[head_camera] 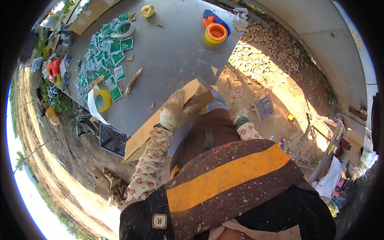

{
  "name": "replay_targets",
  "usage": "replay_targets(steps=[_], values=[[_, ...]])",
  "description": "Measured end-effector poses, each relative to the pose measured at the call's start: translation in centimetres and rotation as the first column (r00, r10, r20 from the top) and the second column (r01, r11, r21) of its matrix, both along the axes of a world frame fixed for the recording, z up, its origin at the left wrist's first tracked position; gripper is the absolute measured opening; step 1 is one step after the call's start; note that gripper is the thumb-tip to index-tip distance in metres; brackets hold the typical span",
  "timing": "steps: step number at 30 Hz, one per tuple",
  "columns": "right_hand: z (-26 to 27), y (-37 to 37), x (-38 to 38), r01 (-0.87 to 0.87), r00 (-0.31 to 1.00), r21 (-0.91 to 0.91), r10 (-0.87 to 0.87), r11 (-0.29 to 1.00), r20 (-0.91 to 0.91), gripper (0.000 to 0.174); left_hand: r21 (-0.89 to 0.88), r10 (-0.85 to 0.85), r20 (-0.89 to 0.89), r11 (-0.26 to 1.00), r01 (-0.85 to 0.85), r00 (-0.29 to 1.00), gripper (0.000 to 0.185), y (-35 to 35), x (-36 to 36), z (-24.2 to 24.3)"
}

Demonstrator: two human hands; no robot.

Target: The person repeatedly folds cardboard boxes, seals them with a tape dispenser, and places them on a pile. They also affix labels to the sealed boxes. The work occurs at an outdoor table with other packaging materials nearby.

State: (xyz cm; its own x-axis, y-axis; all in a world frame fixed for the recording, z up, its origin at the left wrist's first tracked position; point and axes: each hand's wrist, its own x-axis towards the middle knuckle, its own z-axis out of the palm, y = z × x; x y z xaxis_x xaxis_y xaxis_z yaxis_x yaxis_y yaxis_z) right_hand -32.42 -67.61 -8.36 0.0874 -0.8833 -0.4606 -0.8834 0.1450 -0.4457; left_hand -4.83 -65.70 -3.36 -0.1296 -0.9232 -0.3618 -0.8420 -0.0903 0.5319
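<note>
My left hand (175,109), in a soiled light glove, grips a long folded piece of corrugated cardboard (144,136) near its far end. The piece slants across the table's near edge, and its far end (204,97) shows open folds. To the right of that end is my right hand (237,103), also gloved and blurred, apart from the cardboard. A thin thing with a speck of red shows at its fingers, too blurred to name or to tell whether it is held. Patterned sleeves cover both forearms.
On the metal table (171,45) are green-and-white sachets (105,54), a yellow tape roll (102,100), a tape dispenser (216,31), a pale roll (123,29), a stick-like piece (133,81) and a bitten fruit (147,10). Cardboard triangles (270,57) litter the ground. A plastic crate (112,139) stands left.
</note>
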Motion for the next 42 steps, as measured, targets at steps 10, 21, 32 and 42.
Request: replay_targets(steps=[10, 21, 32, 42], values=[[-1.8, -1.9, 5.4, 0.222, 0.62, 0.396, -0.443, 0.891, 0.648, 0.034, 0.542, 0.364, -0.387, 0.833, -0.11, 0.847, 0.061, -7.4, 6.8, 0.0], [6.4, 0.0, 7.3, -0.208, 0.955, -0.023, 0.208, 0.978, 0.211, 0.027, -0.065, 0.146, -0.039, 0.987, -0.149, 0.988, 0.088, 0.7, -0.4, -1.6], [-3.7, -6.4, -3.2, 0.355, 0.924, -0.01, -0.349, 0.935, 0.154, 0.04, -0.055, 0.12, 0.009, 0.991, -0.12, 0.993, 0.088, -0.1, 0.2, -0.7], [-5.2, -4.1, 3.4, -0.043, 0.94, 0.473, -0.125, 0.88, 0.319, 0.028, -0.013, -0.052, 0.008, 0.999, 0.052, 0.999, 0.084, 2.5, -0.4, -0.2]])
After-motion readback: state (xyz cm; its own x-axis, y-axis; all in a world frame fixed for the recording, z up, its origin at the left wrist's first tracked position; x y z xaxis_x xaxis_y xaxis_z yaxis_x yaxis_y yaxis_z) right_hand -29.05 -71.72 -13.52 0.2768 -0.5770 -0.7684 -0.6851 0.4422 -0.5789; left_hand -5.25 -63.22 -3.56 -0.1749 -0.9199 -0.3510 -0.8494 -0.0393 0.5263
